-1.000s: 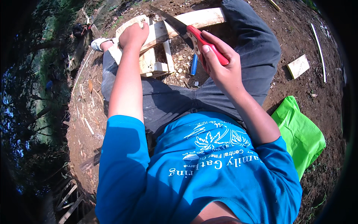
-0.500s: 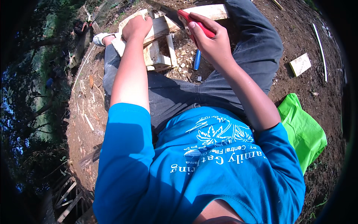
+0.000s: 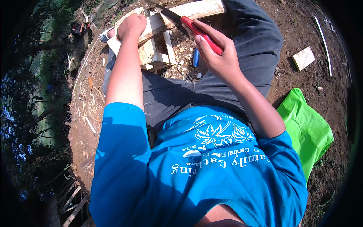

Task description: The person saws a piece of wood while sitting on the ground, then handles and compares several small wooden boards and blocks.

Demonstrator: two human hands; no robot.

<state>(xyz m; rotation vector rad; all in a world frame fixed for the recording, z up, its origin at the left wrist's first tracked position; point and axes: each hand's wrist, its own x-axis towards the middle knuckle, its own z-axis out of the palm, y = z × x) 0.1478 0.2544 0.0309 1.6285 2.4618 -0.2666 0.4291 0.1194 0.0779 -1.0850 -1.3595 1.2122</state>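
Note:
My right hand (image 3: 223, 55) is wrapped round the red handle of a hand saw (image 3: 206, 36). Its dark blade points away to the upper left and crosses a pale wooden plank (image 3: 194, 10). The plank lies slanted over a small wooden frame (image 3: 149, 55) between my legs. My left hand (image 3: 132, 27) is closed on the plank's left end and presses down there; the fingertips are hidden. I cannot tell how deep the blade sits in the wood.
A blue cylinder (image 3: 196, 57) lies among wood chips beside the frame. To the right are a square wooden offcut (image 3: 303, 58), a thin white strip (image 3: 323, 45) and a bright green bag (image 3: 304, 130) on bare soil. Dark vegetation (image 3: 34, 94) fills the left side.
My right hand has drawn the saw back a little toward me. My left hand stays on the plank's end. The whole view has shifted slightly.

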